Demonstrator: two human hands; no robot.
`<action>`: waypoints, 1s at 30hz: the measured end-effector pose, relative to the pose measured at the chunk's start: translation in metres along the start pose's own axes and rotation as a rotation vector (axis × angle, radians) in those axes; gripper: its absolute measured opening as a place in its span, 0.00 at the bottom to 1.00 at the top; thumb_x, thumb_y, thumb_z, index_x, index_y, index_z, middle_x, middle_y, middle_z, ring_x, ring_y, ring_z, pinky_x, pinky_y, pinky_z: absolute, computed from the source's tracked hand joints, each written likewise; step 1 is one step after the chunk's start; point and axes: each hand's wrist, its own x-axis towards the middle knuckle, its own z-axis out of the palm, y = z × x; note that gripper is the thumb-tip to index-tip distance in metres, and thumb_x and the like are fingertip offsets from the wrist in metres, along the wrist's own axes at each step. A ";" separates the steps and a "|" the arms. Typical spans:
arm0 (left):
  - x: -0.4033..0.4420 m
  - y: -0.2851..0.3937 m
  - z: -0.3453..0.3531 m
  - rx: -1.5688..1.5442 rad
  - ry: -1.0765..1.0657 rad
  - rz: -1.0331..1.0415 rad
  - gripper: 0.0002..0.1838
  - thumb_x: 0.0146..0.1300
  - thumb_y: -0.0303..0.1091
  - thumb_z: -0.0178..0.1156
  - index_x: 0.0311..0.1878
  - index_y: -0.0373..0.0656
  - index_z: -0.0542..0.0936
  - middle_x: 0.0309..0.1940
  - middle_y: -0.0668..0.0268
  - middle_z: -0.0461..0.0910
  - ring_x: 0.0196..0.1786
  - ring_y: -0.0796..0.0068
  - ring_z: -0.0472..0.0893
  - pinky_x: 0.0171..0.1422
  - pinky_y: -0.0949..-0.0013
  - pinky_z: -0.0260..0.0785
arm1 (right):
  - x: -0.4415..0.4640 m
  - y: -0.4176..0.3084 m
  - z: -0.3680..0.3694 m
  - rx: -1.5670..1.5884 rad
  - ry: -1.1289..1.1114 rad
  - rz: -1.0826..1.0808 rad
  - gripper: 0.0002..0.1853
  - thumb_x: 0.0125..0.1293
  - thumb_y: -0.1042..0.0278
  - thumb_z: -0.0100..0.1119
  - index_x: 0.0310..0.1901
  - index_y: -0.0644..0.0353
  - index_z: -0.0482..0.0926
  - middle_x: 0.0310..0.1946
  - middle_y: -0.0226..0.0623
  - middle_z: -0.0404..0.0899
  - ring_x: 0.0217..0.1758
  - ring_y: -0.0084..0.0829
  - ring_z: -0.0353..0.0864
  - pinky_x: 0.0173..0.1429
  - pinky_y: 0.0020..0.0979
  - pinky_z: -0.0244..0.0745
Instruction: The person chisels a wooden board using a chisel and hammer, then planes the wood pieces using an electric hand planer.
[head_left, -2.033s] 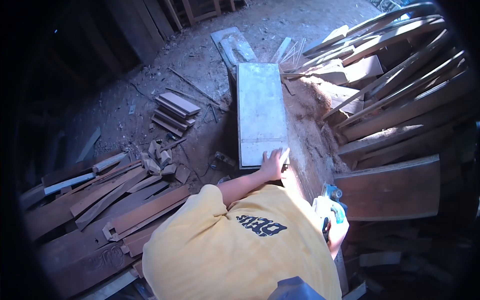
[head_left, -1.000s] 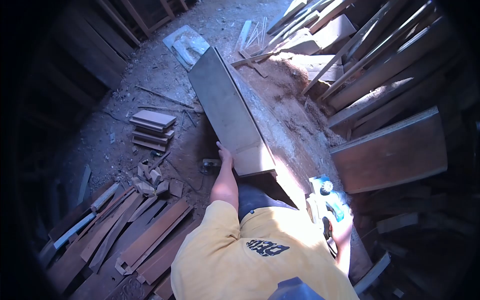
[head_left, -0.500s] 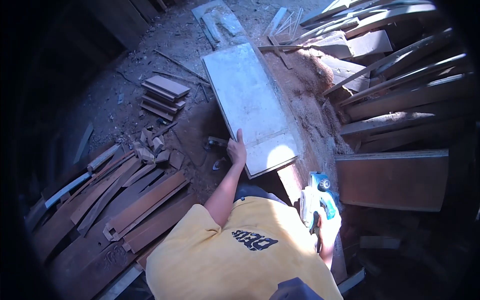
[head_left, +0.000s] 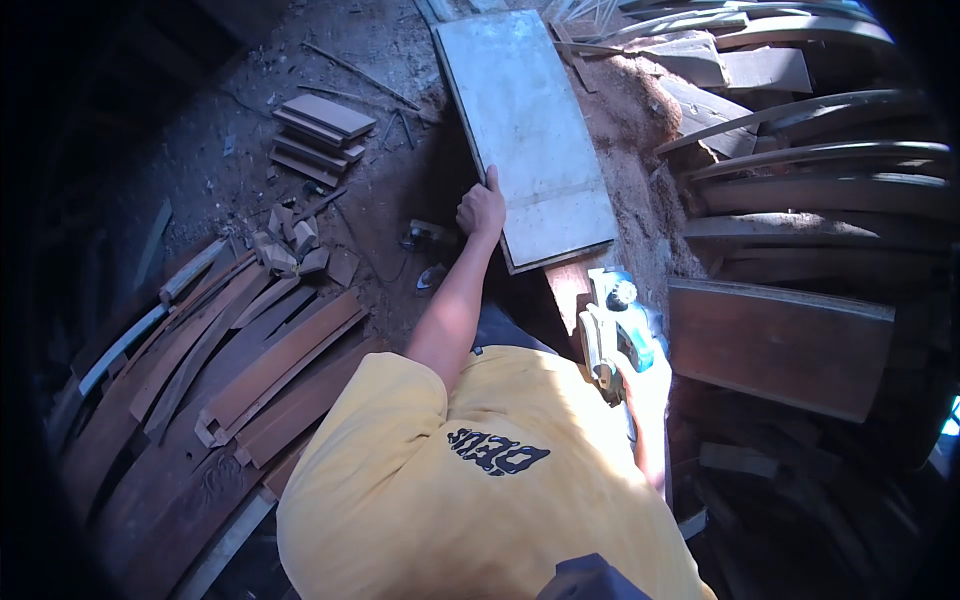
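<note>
A pale wooden panel [head_left: 535, 130] lies tilted on a long wooden bench, its near end toward my body. My left hand [head_left: 483, 210] grips the panel's left edge, thumb on the top face and fingers curled at the side. Off the near right corner of the panel, my right hand [head_left: 648, 380] is wrapped round the handle of a blue electric hand planer [head_left: 622, 325]. Its round front knob shows, held on edge, with its flat side facing left. Part of the handle is covered by my fingers and bright glare.
Short boards [head_left: 325, 120] are stacked on the ground at left, near small offcuts [head_left: 290, 240]. Long planks [head_left: 280, 370] are piled at lower left. Sawdust [head_left: 640, 120] heaps right of the bench. Curved boards [head_left: 820, 190] and a wide brown board [head_left: 780, 340] stand at right.
My view has shifted, so the panel and both hands appear higher. The planer has come slightly nearer the panel's near right corner. My left hand keeps its grip on the edge.
</note>
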 end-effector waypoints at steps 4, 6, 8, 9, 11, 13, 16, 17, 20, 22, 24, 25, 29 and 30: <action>0.007 0.012 -0.007 0.072 -0.215 0.106 0.50 0.80 0.75 0.34 0.49 0.36 0.91 0.53 0.40 0.89 0.61 0.36 0.87 0.66 0.39 0.78 | 0.023 -0.011 0.026 -0.073 -0.054 -0.119 0.18 0.70 0.62 0.73 0.52 0.68 0.85 0.32 0.42 0.87 0.32 0.39 0.86 0.42 0.37 0.80; 0.007 0.023 -0.007 0.085 -0.260 0.116 0.47 0.81 0.74 0.36 0.51 0.37 0.90 0.57 0.40 0.87 0.64 0.37 0.85 0.68 0.39 0.77 | 0.032 -0.016 0.041 -0.121 -0.069 -0.202 0.19 0.69 0.61 0.73 0.53 0.69 0.85 0.34 0.45 0.89 0.35 0.42 0.89 0.44 0.38 0.82; 0.012 0.027 -0.006 -0.001 -0.233 0.056 0.44 0.81 0.72 0.39 0.54 0.39 0.90 0.59 0.42 0.87 0.65 0.37 0.85 0.68 0.39 0.77 | 0.040 -0.014 0.055 -0.179 -0.077 -0.257 0.21 0.69 0.61 0.73 0.54 0.70 0.85 0.36 0.48 0.91 0.37 0.46 0.92 0.47 0.40 0.84; 0.015 0.026 -0.010 -0.062 -0.202 0.009 0.42 0.81 0.71 0.41 0.56 0.40 0.89 0.59 0.43 0.87 0.65 0.38 0.85 0.68 0.39 0.77 | 0.044 -0.011 0.060 -0.213 -0.084 -0.265 0.21 0.68 0.60 0.74 0.54 0.70 0.85 0.37 0.50 0.92 0.39 0.48 0.93 0.48 0.41 0.85; 0.032 0.003 -0.022 -0.079 -0.378 -0.014 0.35 0.81 0.66 0.45 0.56 0.42 0.88 0.60 0.45 0.87 0.65 0.45 0.86 0.68 0.43 0.77 | 0.047 -0.014 0.073 -0.250 -0.051 -0.270 0.22 0.67 0.59 0.75 0.55 0.68 0.86 0.41 0.58 0.90 0.46 0.54 0.93 0.50 0.43 0.85; 0.047 -0.040 -0.023 -0.226 -0.486 -0.065 0.33 0.82 0.63 0.45 0.52 0.42 0.87 0.56 0.46 0.88 0.63 0.45 0.86 0.66 0.44 0.77 | 0.056 -0.013 0.082 -0.172 -0.006 -0.279 0.23 0.63 0.61 0.75 0.56 0.66 0.86 0.41 0.58 0.90 0.46 0.55 0.93 0.50 0.44 0.85; 0.058 -0.124 0.011 -0.149 -0.275 0.102 0.27 0.82 0.57 0.52 0.42 0.40 0.83 0.38 0.55 0.86 0.44 0.55 0.85 0.51 0.52 0.76 | 0.067 -0.032 0.083 -0.394 0.011 -0.223 0.27 0.59 0.64 0.75 0.61 0.63 0.85 0.41 0.58 0.90 0.45 0.56 0.92 0.51 0.45 0.85; 0.046 -0.138 0.013 -0.132 -0.230 0.144 0.25 0.81 0.54 0.57 0.37 0.41 0.81 0.25 0.64 0.83 0.29 0.69 0.85 0.40 0.60 0.76 | 0.071 -0.027 0.084 -0.395 0.011 -0.218 0.27 0.59 0.64 0.75 0.61 0.63 0.85 0.41 0.58 0.90 0.45 0.56 0.92 0.51 0.45 0.85; 0.005 -0.144 0.008 -0.179 -0.360 0.148 0.21 0.80 0.50 0.58 0.40 0.39 0.83 0.30 0.60 0.86 0.35 0.64 0.88 0.44 0.56 0.77 | 0.095 -0.015 0.088 -0.500 -0.057 -0.232 0.33 0.56 0.66 0.73 0.66 0.60 0.82 0.42 0.58 0.90 0.46 0.56 0.92 0.53 0.46 0.86; -0.026 -0.137 0.004 -0.254 -0.465 0.191 0.15 0.76 0.45 0.61 0.47 0.42 0.85 0.47 0.44 0.88 0.56 0.38 0.85 0.62 0.43 0.76 | 0.110 -0.023 0.098 -0.377 -0.054 -0.316 0.35 0.56 0.67 0.73 0.70 0.56 0.81 0.43 0.58 0.90 0.48 0.56 0.92 0.55 0.46 0.86; -0.051 -0.125 0.003 -0.172 -0.538 0.298 0.13 0.72 0.38 0.61 0.47 0.40 0.87 0.49 0.47 0.88 0.56 0.43 0.86 0.63 0.48 0.77 | 0.124 -0.047 0.113 -0.337 -0.041 -0.399 0.35 0.56 0.68 0.73 0.70 0.54 0.81 0.44 0.57 0.90 0.49 0.56 0.92 0.56 0.45 0.86; -0.058 -0.127 0.011 -0.170 -0.587 0.392 0.12 0.69 0.35 0.61 0.47 0.41 0.88 0.51 0.48 0.88 0.57 0.44 0.87 0.65 0.48 0.78 | 0.135 -0.064 0.122 -0.290 -0.014 -0.490 0.35 0.56 0.69 0.72 0.70 0.53 0.82 0.46 0.57 0.90 0.51 0.55 0.91 0.58 0.44 0.86; -0.090 -0.131 0.064 -0.156 -0.850 0.664 0.28 0.62 0.31 0.61 0.68 0.44 0.83 0.68 0.44 0.80 0.73 0.42 0.76 0.83 0.50 0.66 | 0.172 -0.138 0.157 -0.383 -0.066 -0.296 0.31 0.60 0.73 0.68 0.68 0.57 0.82 0.54 0.59 0.88 0.62 0.56 0.88 0.66 0.44 0.81; -0.098 -0.130 0.079 -0.145 -0.894 0.721 0.33 0.62 0.31 0.61 0.73 0.43 0.80 0.73 0.42 0.77 0.77 0.40 0.73 0.85 0.50 0.63 | 0.184 -0.152 0.166 -0.385 -0.075 -0.303 0.31 0.60 0.73 0.68 0.68 0.57 0.82 0.54 0.59 0.88 0.62 0.56 0.88 0.66 0.44 0.81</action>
